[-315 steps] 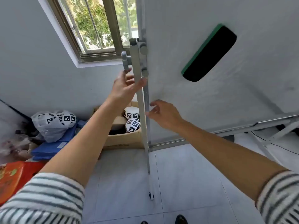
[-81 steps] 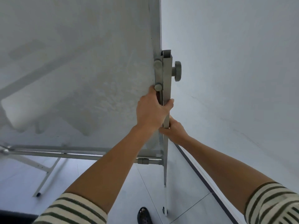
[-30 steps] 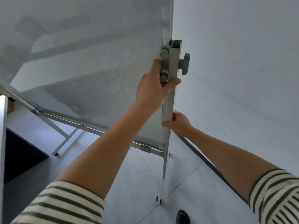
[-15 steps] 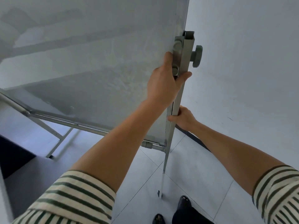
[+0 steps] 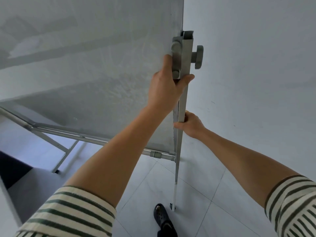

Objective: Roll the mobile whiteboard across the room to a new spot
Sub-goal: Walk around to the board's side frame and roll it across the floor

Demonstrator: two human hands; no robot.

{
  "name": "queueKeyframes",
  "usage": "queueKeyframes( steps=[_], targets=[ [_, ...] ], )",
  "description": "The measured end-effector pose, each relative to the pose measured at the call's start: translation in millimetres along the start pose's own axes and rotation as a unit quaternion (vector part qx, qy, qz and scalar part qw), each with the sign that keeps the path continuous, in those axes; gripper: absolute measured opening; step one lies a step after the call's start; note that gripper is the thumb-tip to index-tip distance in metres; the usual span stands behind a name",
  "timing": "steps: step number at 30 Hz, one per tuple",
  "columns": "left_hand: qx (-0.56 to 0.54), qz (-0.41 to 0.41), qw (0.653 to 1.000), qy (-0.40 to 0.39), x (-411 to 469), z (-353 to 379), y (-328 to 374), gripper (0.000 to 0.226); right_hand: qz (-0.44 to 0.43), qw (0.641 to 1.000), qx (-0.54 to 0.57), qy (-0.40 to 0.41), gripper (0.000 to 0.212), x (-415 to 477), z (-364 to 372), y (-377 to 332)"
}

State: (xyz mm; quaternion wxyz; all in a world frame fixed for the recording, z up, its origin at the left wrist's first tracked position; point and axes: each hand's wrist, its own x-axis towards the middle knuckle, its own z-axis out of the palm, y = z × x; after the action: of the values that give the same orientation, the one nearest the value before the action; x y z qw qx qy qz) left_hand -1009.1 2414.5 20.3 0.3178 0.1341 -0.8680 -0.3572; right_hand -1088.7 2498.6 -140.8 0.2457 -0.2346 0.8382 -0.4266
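The mobile whiteboard (image 5: 89,69) fills the upper left, its grey surface tilted away from me. Its metal side post (image 5: 184,93) runs down the middle to a small caster (image 5: 173,206) on the floor. My left hand (image 5: 166,86) is wrapped around the post just below the grey clamp knob (image 5: 198,57). Lower on the same post, my right hand (image 5: 191,124) grips it from the wall side. A horizontal tray rail (image 5: 89,139) runs along the board's bottom edge.
A plain white wall (image 5: 256,74) stands close on the right of the post. The floor (image 5: 196,185) is pale tile. My dark shoe (image 5: 161,214) is beside the caster. A dark shape (image 5: 12,170) and a pale ledge lie at lower left, near the stand's far leg (image 5: 59,161).
Both hands have kept their grip on the post. The board and post have shifted within the view, and my foot has stepped forward beside the caster.
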Motion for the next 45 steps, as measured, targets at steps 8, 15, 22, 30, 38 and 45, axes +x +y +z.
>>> queueKeyframes(
  steps=[8,15,22,30,38,45],
  targets=[
    [-0.029,0.017,0.999,-0.028,-82.4,27.7,76.1,0.041,0.036,0.999,0.002,0.033,0.032,-109.5,-36.0,42.4],
    [-0.045,0.055,0.997,-0.043,-147.7,37.6,123.7,0.041,0.058,0.995,0.026,0.076,0.016,-201.1,-48.6,62.7],
    [-0.047,0.113,0.99,-0.069,-209.5,40.1,163.3,0.039,0.096,0.99,0.037,0.1,0.009,-285.1,-55.9,81.0],
    [-0.054,0.114,0.991,-0.053,-252.8,55.0,199.0,0.041,0.091,0.99,0.048,0.099,0.014,-334.0,-73.4,107.5],
    [-0.026,0.079,0.996,-0.041,-286.1,85.0,246.2,0.044,0.041,0.997,-0.001,0.064,0.022,-361.3,-113.2,152.9],
    [-0.03,0.008,0.999,-0.026,-332.9,124.1,310.7,0.04,-0.003,0.999,-0.039,0.013,0.033,-403.4,-164.6,195.5]
  ],
)
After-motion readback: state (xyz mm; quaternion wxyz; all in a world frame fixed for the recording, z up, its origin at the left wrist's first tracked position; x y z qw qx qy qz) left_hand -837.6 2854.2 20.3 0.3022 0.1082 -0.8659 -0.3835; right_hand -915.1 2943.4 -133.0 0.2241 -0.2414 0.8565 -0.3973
